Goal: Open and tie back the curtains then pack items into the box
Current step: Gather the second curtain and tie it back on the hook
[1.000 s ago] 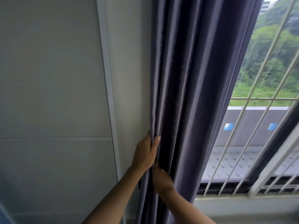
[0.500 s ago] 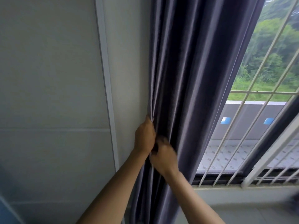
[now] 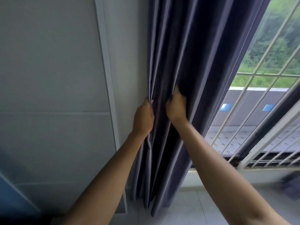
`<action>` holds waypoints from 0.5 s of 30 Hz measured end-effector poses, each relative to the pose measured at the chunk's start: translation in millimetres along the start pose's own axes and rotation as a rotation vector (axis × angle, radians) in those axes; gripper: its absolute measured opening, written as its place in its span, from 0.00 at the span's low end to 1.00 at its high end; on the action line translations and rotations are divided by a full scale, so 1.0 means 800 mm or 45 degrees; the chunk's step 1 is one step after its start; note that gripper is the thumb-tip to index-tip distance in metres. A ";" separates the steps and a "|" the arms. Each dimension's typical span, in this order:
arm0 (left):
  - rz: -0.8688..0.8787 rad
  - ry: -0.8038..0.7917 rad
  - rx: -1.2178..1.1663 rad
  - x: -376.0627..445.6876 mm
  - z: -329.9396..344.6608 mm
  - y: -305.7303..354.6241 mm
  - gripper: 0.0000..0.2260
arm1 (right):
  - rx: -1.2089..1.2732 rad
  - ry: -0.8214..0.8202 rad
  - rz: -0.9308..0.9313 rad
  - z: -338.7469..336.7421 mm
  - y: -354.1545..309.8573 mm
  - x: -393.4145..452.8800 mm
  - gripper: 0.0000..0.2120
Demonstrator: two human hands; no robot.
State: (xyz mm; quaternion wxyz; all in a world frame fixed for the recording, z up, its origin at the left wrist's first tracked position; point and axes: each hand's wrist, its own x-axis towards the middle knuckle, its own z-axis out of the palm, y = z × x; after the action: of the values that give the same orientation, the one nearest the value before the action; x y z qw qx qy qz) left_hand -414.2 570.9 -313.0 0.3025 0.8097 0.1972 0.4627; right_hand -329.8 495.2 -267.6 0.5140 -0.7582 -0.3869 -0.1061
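The curtain-gathering step is judged to be in hand: the dark curtain (image 3: pixel 191 65) is already drawn aside against the wall (image 3: pixel 48 78), and the barred window (image 3: pixel 263 98) is uncovered. The left hand (image 3: pixel 143 118) is clenched on the curtain's outer folds, the right hand (image 3: pixel 176 107) on folds just beside it. The cloth hangs above and below both grips. Next, a tie-back is called for; none is visible.

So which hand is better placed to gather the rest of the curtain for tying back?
Probably the right hand: it grips a fold nearer the window grille, toward the loose fabric. The left hand holds the curtain edge by the wall.
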 end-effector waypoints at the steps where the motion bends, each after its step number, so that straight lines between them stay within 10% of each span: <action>1: -0.003 0.004 -0.033 0.000 0.000 0.000 0.13 | -0.024 -0.037 -0.008 0.010 0.010 -0.015 0.19; 15: -0.150 -0.030 -0.196 0.001 0.013 -0.007 0.15 | -0.191 -0.343 0.040 0.086 0.084 -0.138 0.29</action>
State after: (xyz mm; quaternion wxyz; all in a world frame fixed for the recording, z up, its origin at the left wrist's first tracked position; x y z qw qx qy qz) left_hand -404.9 572.1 -320.7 0.3929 0.7764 0.2047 0.4483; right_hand -374.0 490.0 -407.1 0.4009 -0.8078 -0.4314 -0.0240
